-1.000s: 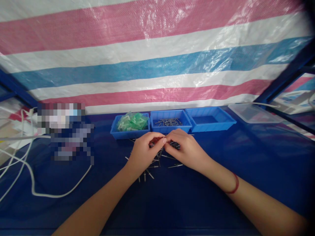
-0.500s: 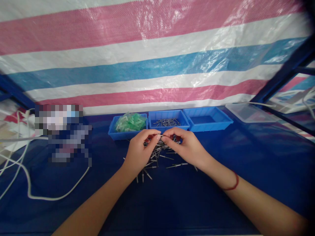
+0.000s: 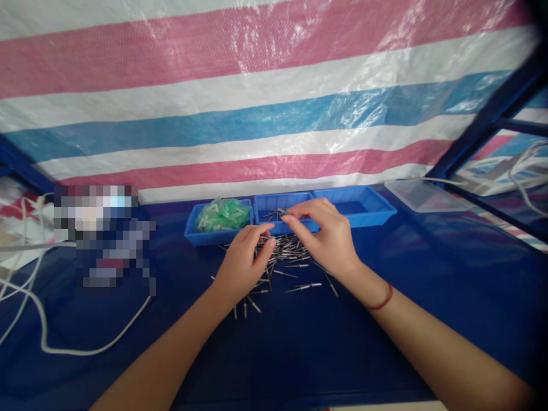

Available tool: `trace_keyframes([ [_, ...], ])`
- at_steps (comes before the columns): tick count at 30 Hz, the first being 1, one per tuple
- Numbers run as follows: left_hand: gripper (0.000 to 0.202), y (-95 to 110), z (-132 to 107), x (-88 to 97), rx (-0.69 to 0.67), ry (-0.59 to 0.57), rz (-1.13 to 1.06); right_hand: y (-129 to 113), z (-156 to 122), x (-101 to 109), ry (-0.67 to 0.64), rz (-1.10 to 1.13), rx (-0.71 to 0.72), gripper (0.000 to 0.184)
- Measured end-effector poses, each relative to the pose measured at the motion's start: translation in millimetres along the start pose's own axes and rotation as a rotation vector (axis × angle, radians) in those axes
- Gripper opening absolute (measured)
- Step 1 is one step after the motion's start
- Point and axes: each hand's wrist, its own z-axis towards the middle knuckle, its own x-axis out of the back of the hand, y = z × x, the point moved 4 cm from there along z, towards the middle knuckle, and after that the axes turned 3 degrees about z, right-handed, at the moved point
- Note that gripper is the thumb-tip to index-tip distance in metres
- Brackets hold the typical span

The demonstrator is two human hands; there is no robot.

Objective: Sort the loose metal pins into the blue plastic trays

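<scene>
Hands over scattered metal pins on a blue desk [image 3: 385, 319].
Left hand [image 3: 244, 265], its grip loosely curled with fingertips close together, rests on the pins [image 3: 286, 254] spread under and right of it; right hand [image 3: 327, 237] pinches a pin above the middle bin [image 3: 278, 208], green-filled bin [image 3: 220, 220] off left.

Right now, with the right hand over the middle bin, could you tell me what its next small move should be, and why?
Probably release: the right hand pinches a small metal pin at its fingertips right over the middle blue bin, which already holds similar pins.
</scene>
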Motion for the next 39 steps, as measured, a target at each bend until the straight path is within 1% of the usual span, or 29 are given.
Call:
trace_keyframes([
  [1, 0.026, -1, 0, -0.9, 0.0, -0.012, 0.018, 7, 1, -3, -0.002, -0.064, -0.027, 0.018],
  [3, 0.024, -1, -1, -2.2, -0.014, -0.047, 0.07, 20, 2, -9, -0.053, -0.198, -0.068, 0.023],
  [5, 0.022, 1, -3, -3.8, -0.042, -0.108, 0.14, 28, 0, -13, -0.104, -0.268, -0.086, 0.029],
  [8, 0.025, 5, -5, -8.8, -0.103, -0.236, 0.248, 29, -3, -9, -0.123, -0.233, -0.109, 0.03],
  [10, 0.023, 9, -6, -11.6, -0.131, -0.29, 0.317, 25, -5, -4, -0.115, -0.175, -0.131, 0.028],
  [15, 0.014, 15, -5, -7.9, -0.105, -0.323, 0.489, 17, -6, 4, -0.098, -0.092, -0.146, 0.02],
  [19, 0.01, 14, -7, -1.4, -0.097, -0.39, 0.553, 14, -8, 4, -0.119, -0.078, -0.131, 0.015],
  [22, 0.011, 11, -9, -1.4, -0.09, -0.434, 0.592, 10, -9, 4, -0.136, -0.058, -0.115, 0.014],
  [26, 0.017, 10, -11, -5.3, -0.089, -0.46, 0.596, 3, -10, 3, -0.166, -0.046, -0.097, 0.015],
  [33, 0.013, 14, -13, -7.1, -0.068, -0.444, 0.576, -1, -12, -2, -0.199, -0.03, -0.078, 0.016],
  [37, 0.029, 12, -12, -7.2, -0.044, -0.443, 0.559, -1, -13, -3, -0.224, -0.029, -0.074, 0.016],
  [39, 0.032, 11, -11, -7.0, -0.031, -0.444, 0.557, -1, -13, -4, -0.234, -0.027, -0.073, 0.016],
])
